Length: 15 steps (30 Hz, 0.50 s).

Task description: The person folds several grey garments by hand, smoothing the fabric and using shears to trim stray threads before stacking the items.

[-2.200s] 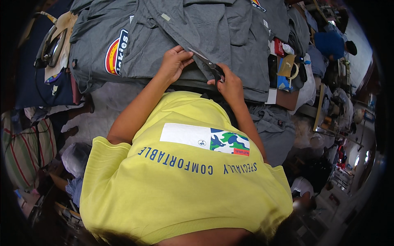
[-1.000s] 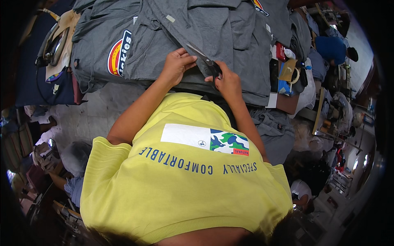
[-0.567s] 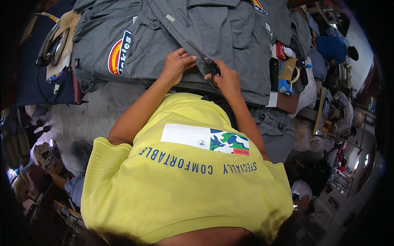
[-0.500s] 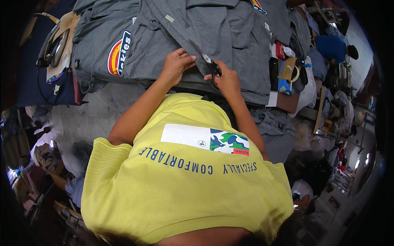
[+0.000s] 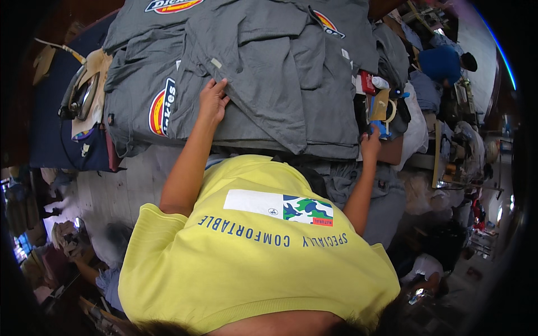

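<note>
Big stack of grey work shirts (image 5: 280, 73) fills the table, soft and floppy, best gripped at a folded edge; left hand (image 5: 213, 101) lies on top, fingers together; right hand (image 5: 370, 147) at stack's right edge, grip unclear.

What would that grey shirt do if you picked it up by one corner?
The grey shirt would probably flop and hang down, since it already lies in soft folds and creases. It likely slides a bit when pushed, as the left hand rests flat on it. It looks light.
</note>
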### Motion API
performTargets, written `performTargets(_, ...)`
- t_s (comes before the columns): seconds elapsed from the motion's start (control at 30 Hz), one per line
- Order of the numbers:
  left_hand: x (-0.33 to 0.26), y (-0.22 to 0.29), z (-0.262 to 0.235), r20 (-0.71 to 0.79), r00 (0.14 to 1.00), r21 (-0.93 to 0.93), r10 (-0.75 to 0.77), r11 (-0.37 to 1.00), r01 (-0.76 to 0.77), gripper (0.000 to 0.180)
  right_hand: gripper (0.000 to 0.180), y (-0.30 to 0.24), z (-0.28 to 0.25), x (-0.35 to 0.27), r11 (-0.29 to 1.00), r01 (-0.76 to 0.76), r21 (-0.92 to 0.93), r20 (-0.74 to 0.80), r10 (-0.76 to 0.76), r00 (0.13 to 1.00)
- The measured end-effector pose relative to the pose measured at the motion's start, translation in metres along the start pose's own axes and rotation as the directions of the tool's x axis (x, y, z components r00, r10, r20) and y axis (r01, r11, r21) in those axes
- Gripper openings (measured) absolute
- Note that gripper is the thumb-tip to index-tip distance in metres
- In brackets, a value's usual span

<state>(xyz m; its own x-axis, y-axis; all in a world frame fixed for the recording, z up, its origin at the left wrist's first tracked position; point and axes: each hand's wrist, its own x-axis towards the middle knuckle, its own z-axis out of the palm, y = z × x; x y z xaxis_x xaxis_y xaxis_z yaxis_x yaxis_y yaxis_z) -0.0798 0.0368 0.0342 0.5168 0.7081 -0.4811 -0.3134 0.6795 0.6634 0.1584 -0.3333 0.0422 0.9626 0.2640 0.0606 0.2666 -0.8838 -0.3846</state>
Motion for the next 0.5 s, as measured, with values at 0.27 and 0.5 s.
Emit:
performTargets(0.27, -0.116, -0.023, 0.109, 0.817, 0.086, 0.495, -0.57, 0.616, -0.613, 0.035, 0.021, -0.039, -0.019, 0.021, 0.959, -0.015, -0.283, 0.121, 0.051, 0.991)
performTargets(0.5, -0.042, -0.013, 0.063, 0.86, 0.433, 0.443, 0.269, 0.025, -0.896, 0.037, 0.028, -0.074, -0.009, 0.056, 0.91, 0.223, 0.35, 0.015, -0.244, 0.97)
